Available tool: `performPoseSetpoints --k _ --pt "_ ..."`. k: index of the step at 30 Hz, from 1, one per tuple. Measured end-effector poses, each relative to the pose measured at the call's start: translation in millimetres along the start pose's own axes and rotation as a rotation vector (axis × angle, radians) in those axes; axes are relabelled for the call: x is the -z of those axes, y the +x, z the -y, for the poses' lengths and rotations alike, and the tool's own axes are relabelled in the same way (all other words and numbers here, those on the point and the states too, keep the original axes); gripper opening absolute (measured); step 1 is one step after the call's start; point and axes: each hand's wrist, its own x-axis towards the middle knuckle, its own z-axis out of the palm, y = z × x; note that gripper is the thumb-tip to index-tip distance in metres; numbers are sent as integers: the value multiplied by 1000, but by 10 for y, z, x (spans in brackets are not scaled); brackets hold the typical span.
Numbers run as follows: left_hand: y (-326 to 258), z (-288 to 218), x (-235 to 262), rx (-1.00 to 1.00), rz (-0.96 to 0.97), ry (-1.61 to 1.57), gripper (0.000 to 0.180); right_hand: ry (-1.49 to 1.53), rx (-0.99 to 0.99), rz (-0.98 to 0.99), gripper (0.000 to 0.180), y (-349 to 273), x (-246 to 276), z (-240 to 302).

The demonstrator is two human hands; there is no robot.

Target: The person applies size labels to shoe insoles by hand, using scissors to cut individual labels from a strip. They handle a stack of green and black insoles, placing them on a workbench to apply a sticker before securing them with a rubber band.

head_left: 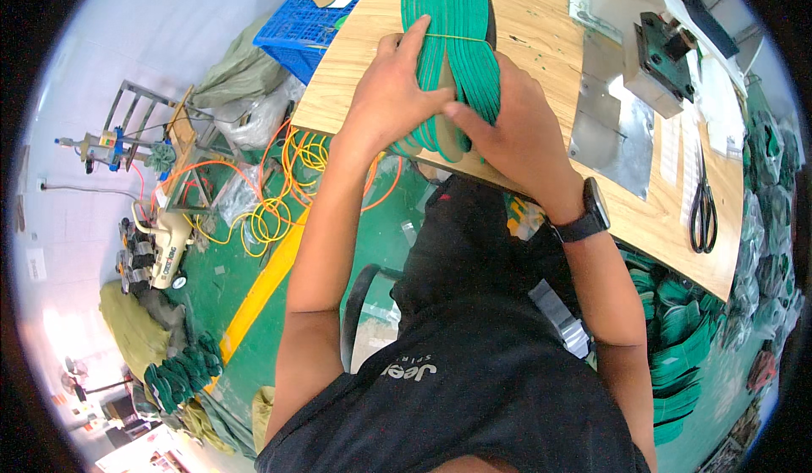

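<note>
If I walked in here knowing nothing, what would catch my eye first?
Most likely the thick bundle of green insoles bound by a yellow band, gripped on the wooden table by the left hand and right hand. Next, the tangle of orange and yellow cables on the green floor to the left. Black scissors lie at the table's right end.

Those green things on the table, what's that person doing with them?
A person sits at a wooden table with both hands on a bundle of green insole-shaped pieces, tied with a thin yellow band. The left hand presses on its side and the right hand grips the near end. Black scissors lie off to the right, untouched.
</note>
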Motion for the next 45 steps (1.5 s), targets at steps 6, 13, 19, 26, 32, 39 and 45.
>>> performPoseSetpoints --k 6,13,19,26,32,39,45 --pt "56 64 166 -241 36 -3 70 -280 71 52 48 -65 210 -278" --pt "319 -190 -129 -181 33 161 48 -411 -9 71 44 348 124 -261" --pt "1278 475 -268 -252 83 65 48 -165 -80 241 43 306 544 -387" --pt "2223 635 -325 -134 71 258 50 -60 -134 346 45 -218 1608 15" --pt "1506 -586 18 -643 323 -271 64 -310 -110 435 47 -421 1921 -173" --pt "438 -1189 -335 -777 554 124 74 -286 -31 405 52 -815 1587 -506" --pt "82 -1205 -100 -934 57 131 51 512 -415 385 60 -731 1877 -445"
